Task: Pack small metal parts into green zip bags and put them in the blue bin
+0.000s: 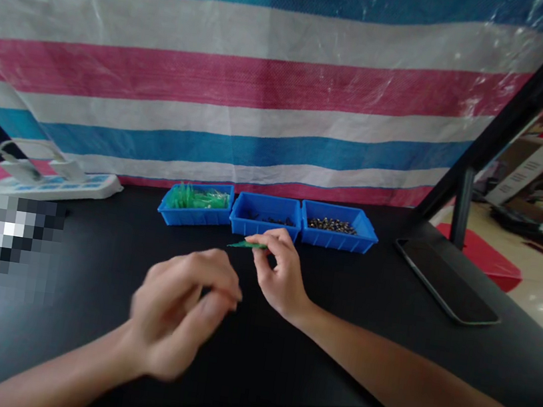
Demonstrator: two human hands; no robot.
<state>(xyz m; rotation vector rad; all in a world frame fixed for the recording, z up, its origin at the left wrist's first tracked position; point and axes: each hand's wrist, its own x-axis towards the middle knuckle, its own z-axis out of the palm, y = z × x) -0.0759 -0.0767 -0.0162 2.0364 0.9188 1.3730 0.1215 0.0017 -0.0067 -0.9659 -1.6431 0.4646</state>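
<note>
My right hand (282, 272) pinches a small, thin, pointed green piece (246, 245) between thumb and fingertips, just in front of the middle bin. The piece's tip points left. Closer to me and to the left is my left hand (183, 312), slightly blurred, its fingers curled and the fingertips meeting the thumb. Whatever it may hold is hidden. Along the back of the table stand three blue bins: the left bin (193, 216) has green pieces like the held one, the middle bin (264, 228) small dark parts, the right bin (338, 240) small shiny metal parts.
A phone (447, 282) lies on the black table (326, 386) at the right. On the left is a white power strip (82, 187) with plugs and cables, with a pixelated patch in front of it. A striped plastic sheet (247, 85) hangs behind the bins, between black frame bars.
</note>
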